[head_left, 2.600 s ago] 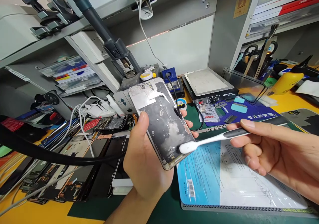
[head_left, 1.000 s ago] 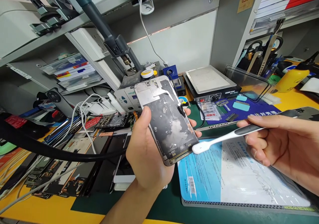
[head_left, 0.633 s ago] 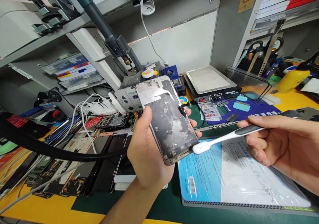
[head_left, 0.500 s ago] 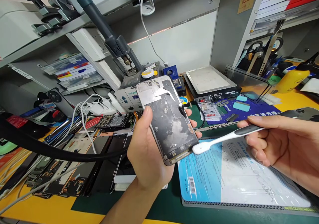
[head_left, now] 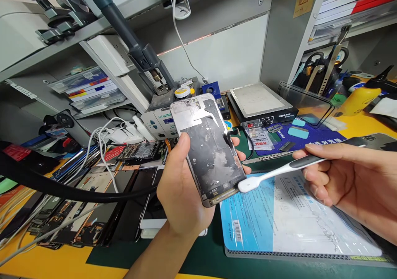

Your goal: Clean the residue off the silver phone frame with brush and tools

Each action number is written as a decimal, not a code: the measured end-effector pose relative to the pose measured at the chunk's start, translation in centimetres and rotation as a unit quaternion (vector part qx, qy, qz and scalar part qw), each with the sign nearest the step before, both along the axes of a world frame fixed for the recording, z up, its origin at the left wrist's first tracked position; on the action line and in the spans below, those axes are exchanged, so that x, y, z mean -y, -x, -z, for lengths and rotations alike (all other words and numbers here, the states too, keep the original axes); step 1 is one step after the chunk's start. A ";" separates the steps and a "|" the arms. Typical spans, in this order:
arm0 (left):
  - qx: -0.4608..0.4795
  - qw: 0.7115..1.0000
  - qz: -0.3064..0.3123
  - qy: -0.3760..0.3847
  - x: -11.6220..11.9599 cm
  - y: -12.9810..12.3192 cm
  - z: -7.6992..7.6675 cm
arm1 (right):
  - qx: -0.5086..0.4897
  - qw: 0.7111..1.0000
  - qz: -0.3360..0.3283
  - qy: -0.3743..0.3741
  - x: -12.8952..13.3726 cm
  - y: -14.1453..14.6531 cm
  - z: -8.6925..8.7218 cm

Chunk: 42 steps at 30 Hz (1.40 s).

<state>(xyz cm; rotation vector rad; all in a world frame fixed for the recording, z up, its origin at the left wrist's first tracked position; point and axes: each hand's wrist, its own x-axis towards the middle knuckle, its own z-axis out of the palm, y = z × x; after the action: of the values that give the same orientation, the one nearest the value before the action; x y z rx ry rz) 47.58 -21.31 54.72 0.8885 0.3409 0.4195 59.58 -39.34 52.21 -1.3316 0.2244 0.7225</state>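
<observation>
My left hand point(head_left: 182, 183) is closed around a phone screen assembly point(head_left: 214, 155), holding it tilted with its back side facing me. That back is black and silver, with whitish patches, and a dark flex cable point(head_left: 230, 136) sticks out at its right edge. Between the thumb and fingers of my right hand point(head_left: 338, 175) is a white and grey toothbrush point(head_left: 279, 173). The brush head lies at the lower right corner of the screen, bristles hidden underneath; whether it touches, I cannot tell. Below my right hand lies a blue and white packaged pad point(head_left: 248, 217) on the green mat point(head_left: 201, 262).
Several phone screens point(head_left: 124, 212) lie at the left, crossed by a thick black hose point(head_left: 93, 192) and white cables point(head_left: 101, 134). Behind stand a rework station point(head_left: 155, 123) and a heating plate point(head_left: 260, 99). A yellow bottle point(head_left: 359, 99) is at the far right.
The whole view has shifted slightly. Both hands keep their grips, and the screen and toothbrush stay almost in the same place relative to each other.
</observation>
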 end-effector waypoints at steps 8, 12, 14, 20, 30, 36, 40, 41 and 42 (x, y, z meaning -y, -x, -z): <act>-0.004 1.000 0.002 0.007 -0.1 0.1 0.0 | 0.012 1.000 -0.005 -0.009 0.3 -0.3 0.5; -0.005 1.000 0.002 0.009 -0.1 0.0 0.0 | 0.007 1.000 -0.003 -0.005 0.1 -0.2 0.2; -0.011 1.000 0.000 0.010 -0.1 0.0 0.0 | 0.002 1.000 0.000 0.000 -0.2 -0.1 0.0; -0.011 1.000 -0.006 0.002 -0.1 -0.1 -0.1 | -0.001 1.000 0.008 0.000 0.0 -0.1 0.1; 0.022 1.000 0.004 -0.007 -0.1 0.0 0.2 | 0.108 0.990 -0.067 -0.058 1.8 0.1 1.6; 0.037 0.999 -0.004 -0.003 0.0 -0.1 0.5 | 0.063 0.994 -0.066 -0.057 1.9 -0.1 2.0; 0.037 0.999 -0.011 -0.010 -0.1 -0.1 0.6 | 0.053 0.994 -0.070 -0.062 1.9 0.0 2.0; 0.036 0.999 -0.013 -0.010 -0.1 -0.1 0.6 | 0.055 0.993 -0.075 -0.068 1.9 0.0 2.1; 0.034 0.999 -0.015 -0.010 -0.1 -0.1 0.6 | 0.057 0.992 -0.079 -0.074 2.0 -0.1 2.2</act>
<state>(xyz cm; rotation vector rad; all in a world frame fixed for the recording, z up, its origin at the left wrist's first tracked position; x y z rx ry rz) 47.69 -21.18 54.12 0.8878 0.2871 0.4799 59.67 -41.33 50.06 -1.2528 -0.0261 0.7781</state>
